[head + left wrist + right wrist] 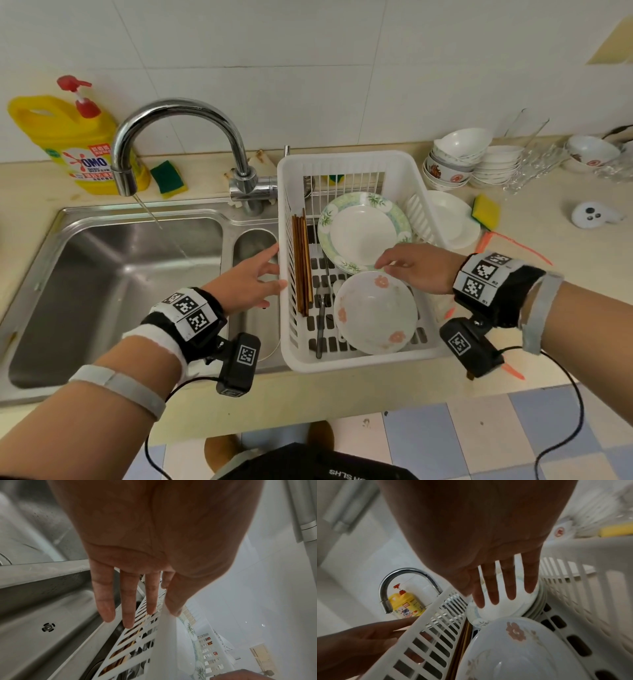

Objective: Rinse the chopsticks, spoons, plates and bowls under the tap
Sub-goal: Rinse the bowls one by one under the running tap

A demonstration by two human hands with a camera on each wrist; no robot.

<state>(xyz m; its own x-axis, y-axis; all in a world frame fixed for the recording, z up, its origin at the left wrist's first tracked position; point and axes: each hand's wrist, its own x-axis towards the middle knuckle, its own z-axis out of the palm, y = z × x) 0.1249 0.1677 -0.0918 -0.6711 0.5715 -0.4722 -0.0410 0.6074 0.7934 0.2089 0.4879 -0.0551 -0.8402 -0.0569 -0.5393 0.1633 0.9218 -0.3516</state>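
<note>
A white slatted basket (pixel 346 161) stands on the counter right of the sink. Inside lie brown chopsticks (pixel 301 263), a metal spoon (pixel 321 308), a green-rimmed plate (pixel 363 231) leaning on a stack, and a pink-flowered bowl (pixel 375 311) in front. My left hand (pixel 253 281) is open, its straight fingers (pixel 127 601) against the outside of the basket's left wall (pixel 147 635). My right hand (pixel 411 267) is open over the plates, its spread fingers (pixel 510 582) hovering at the green-rimmed plate (pixel 496 608) above the flowered bowl (pixel 513 649). The tap (pixel 178 113) runs a thin stream.
The steel sink (pixel 113 291) lies left, with a small side basin (pixel 253 246). A yellow detergent bottle (pixel 72 137) and a sponge (pixel 168 179) sit behind it. Stacked bowls (pixel 459 161), glasses (pixel 534 154), a white plate (pixel 452 219) and another sponge (pixel 485 210) stand right of the basket.
</note>
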